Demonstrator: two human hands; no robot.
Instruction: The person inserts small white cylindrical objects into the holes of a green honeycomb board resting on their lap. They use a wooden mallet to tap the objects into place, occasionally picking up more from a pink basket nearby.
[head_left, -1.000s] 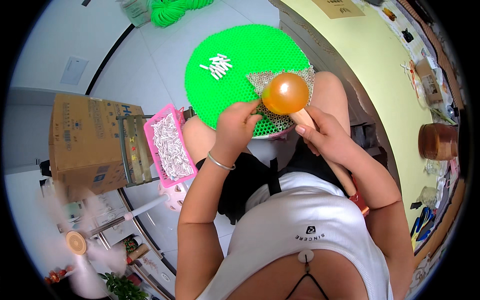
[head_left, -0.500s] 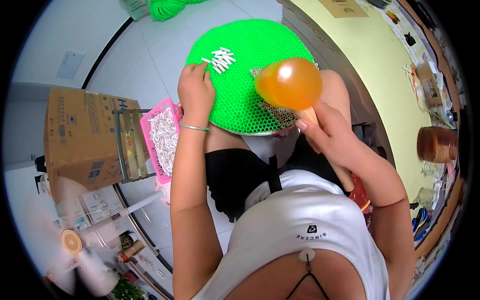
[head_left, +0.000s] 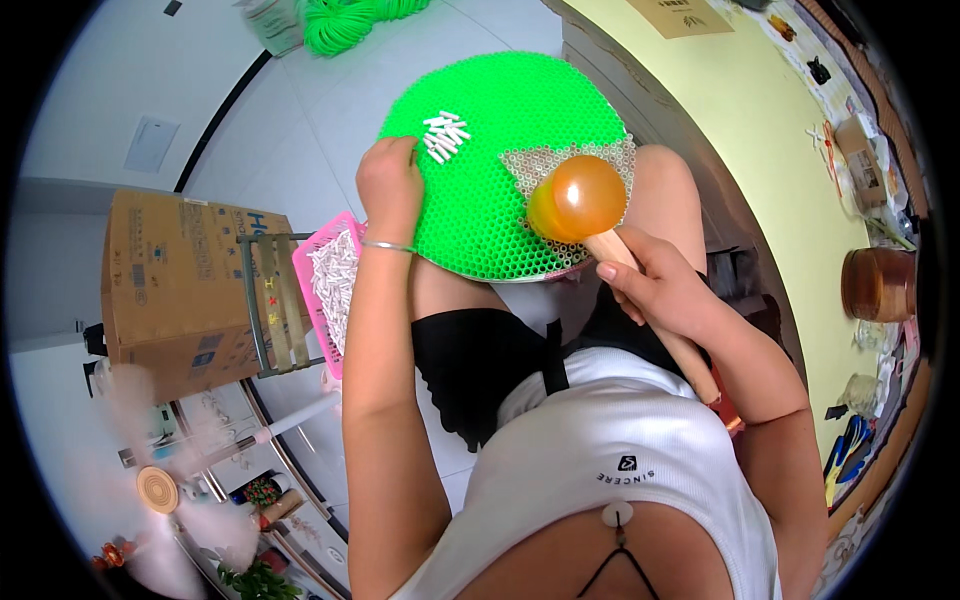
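Note:
Across my legs lies a round board (head_left: 470,90) covered with bright green tubes set like honeycomb. Toward its right, a patch (head_left: 615,160) of pale open tubes shows. My right hand (head_left: 652,280) is closed round the wooden handle of a mallet (head_left: 582,198), whose orange, see-through head is over the lower right of the board; whether it touches the tubes I cannot tell. My left hand (head_left: 390,190) is at the board's left edge, fingers curled in, beside a small pile of short white sticks (head_left: 444,137). Anything between those fingers is hidden.
Left of the board, a pink basket (head_left: 305,270) holds many white sticks, near a folding stool (head_left: 265,310) and a cardboard box (head_left: 170,290). A fan (head_left: 157,490) spins at lower left. Green cord (head_left: 340,25) lies beyond. A pale yellow table (head_left: 770,130) runs along the right.
The mallet head has come down and slightly toward me, baring more of the pale tube patch. My left fingers have drawn back a little from the pile of sticks. The whole view has shifted slightly.

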